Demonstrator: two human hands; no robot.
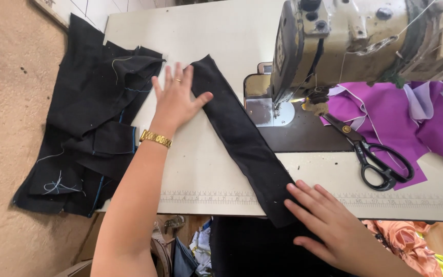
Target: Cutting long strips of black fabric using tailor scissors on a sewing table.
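A long black fabric strip (242, 136) lies diagonally across the cream sewing table (206, 169). My left hand (175, 97), with a ring and a gold bracelet, lies flat with fingers spread, its thumb resting on the strip's far end. My right hand (329, 220) presses flat on the strip's near end at the table's front edge, where the cloth hangs over. Neither hand grips anything.
A pile of black fabric pieces (88, 118) with loose threads hangs off the table's left side. An industrial sewing machine (355, 41) stands at the right, with black scissors (375, 159) and purple cloth (401, 123) beside it. A ruler scale runs along the front edge.
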